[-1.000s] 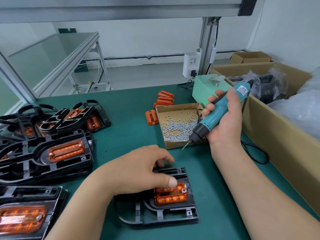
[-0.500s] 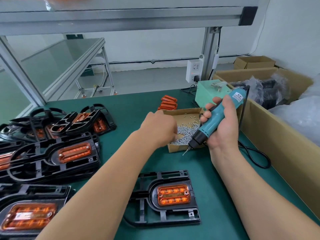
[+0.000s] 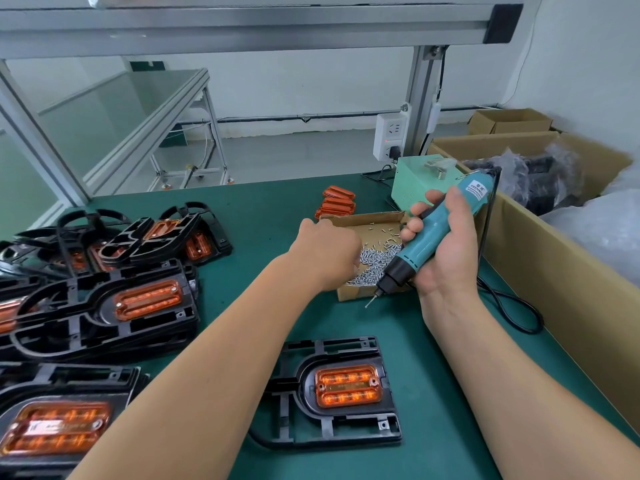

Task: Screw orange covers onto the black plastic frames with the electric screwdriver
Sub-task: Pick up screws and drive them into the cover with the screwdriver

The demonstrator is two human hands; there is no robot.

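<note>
Left hand (image 3: 327,251), fingers curled, hold unseen, in the screw box (image 3: 356,293); right hand (image 3: 448,252) grips the electric screwdriver (image 3: 414,249), upframe of the crosswise orange cover (image 3: 348,386).

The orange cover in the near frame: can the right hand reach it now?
Probably yes: the orange cover lies bare, the left hand is over the screw box, and only open mat separates it from the right hand.

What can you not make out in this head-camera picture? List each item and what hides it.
Head view.
Left hand: its back hides the fingertips in the screw box, so any pinched screw is unseen.
Electric screwdriver: its bit is too small to show a screw.
Orange cover on the near black frame: holes too small to tell filled or empty.
Lower-left frame: cut off by the picture's edge.
</note>
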